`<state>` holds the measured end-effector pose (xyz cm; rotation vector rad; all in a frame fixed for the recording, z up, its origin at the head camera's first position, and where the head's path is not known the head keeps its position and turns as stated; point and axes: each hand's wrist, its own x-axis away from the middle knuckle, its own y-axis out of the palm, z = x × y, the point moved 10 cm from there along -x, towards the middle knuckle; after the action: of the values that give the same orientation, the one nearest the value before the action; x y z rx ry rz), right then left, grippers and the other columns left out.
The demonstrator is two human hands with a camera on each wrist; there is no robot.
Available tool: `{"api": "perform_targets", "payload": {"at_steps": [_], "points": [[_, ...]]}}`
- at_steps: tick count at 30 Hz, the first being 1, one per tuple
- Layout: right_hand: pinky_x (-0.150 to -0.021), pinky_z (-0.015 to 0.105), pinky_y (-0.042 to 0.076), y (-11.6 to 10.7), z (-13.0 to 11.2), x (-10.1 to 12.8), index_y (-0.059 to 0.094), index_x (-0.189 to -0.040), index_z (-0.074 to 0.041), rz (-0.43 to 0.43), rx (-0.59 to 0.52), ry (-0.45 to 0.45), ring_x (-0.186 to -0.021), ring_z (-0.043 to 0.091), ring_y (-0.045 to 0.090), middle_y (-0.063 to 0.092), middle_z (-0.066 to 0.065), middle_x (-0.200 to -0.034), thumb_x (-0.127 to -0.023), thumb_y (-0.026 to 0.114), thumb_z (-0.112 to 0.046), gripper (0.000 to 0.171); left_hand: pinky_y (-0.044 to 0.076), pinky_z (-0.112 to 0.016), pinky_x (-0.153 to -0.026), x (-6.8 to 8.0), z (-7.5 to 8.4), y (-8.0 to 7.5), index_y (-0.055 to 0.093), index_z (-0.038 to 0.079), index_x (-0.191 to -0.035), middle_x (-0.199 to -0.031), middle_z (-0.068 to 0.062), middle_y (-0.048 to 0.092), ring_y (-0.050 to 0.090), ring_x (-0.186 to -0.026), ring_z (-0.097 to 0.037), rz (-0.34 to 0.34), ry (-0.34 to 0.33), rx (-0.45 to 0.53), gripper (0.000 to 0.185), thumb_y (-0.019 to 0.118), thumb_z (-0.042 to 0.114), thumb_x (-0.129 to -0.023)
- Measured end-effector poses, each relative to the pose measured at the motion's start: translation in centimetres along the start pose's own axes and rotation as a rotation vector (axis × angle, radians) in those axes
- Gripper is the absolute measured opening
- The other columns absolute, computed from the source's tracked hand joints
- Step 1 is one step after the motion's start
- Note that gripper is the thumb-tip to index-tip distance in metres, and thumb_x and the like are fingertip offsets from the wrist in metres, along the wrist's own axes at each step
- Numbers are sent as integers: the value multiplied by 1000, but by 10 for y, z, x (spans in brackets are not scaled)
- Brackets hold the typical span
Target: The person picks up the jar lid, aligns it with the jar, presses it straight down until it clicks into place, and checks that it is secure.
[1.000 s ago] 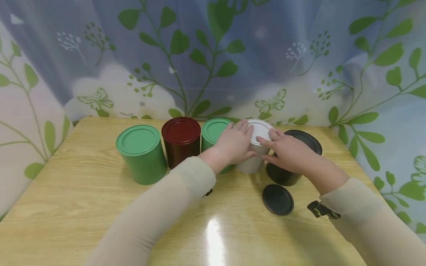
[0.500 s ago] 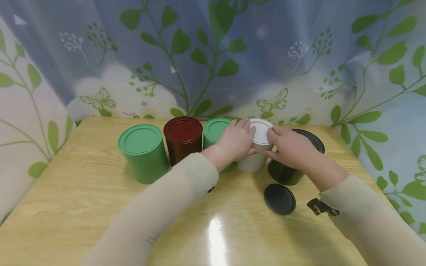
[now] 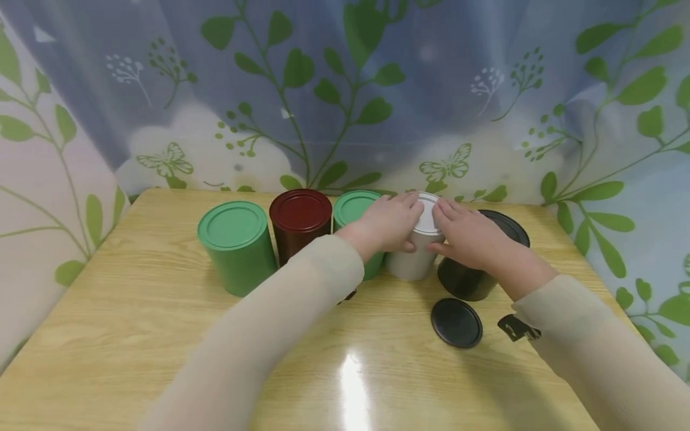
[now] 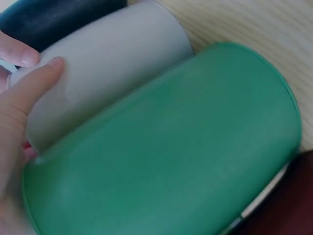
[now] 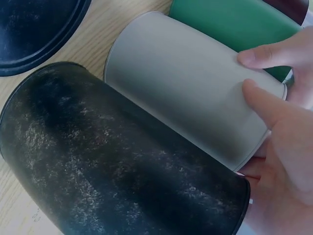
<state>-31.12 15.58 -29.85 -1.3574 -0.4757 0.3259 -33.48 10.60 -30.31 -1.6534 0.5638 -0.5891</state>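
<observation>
A white canister (image 3: 412, 264) with a white lid (image 3: 427, 220) stands upright on the table. My left hand (image 3: 389, 222) holds its top from the left, thumb on the near side of the wall, as the left wrist view also shows. From the right, my right hand (image 3: 468, 238) holds the same top edge, its thumb (image 5: 261, 98) on the wall and its fingers at the lid rim. Both hands partly cover the lid. Beside the right hand stands a black canister (image 3: 468, 282), partly hidden by it. A green canister (image 3: 357, 208) sits close behind the left hand.
Further left stand a dark red canister (image 3: 300, 222) and another green canister (image 3: 239, 260), in a row with the others. A loose black round lid (image 3: 456, 323) lies in front of the black canister. The wooden table (image 3: 156, 335) meets a leaf-patterned curtain (image 3: 372, 149) at the back.
The right fingers have drawn back from across the lid to its right edge. My left hand shifts slightly on the lid's left side. The view has turned a little; the canisters stay put.
</observation>
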Motion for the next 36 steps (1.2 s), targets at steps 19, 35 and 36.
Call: {"api": "perform_targets", "payload": {"at_steps": [19, 35, 36], "points": [[-100, 58, 30, -6, -3, 1, 32, -136, 16, 65, 44, -35, -131, 45, 28, 31, 33, -141, -91, 61, -32, 72, 37, -37, -100, -6, 4, -5, 38, 11, -136, -143, -9, 37, 36, -127, -25, 4, -11, -64, 83, 61, 64, -77], [-94, 58, 36, -12, -8, 18, 43, -130, 9, 122, 53, -65, -125, 43, 39, 42, 31, -133, -92, 59, -29, 56, 15, -48, -111, 24, 3, 2, 28, 14, -148, -151, -15, 22, 15, -140, -27, 33, -37, -67, 75, 47, 58, -90], [-93, 58, 37, -14, -10, 21, 45, -129, 8, 140, 50, -83, -123, 43, 40, 44, 31, -131, -92, 60, -28, 54, 15, -49, -111, 27, 3, 2, 28, 16, -148, -151, -15, 22, 14, -140, -27, 28, -32, -43, 75, 48, 58, -89]]}}
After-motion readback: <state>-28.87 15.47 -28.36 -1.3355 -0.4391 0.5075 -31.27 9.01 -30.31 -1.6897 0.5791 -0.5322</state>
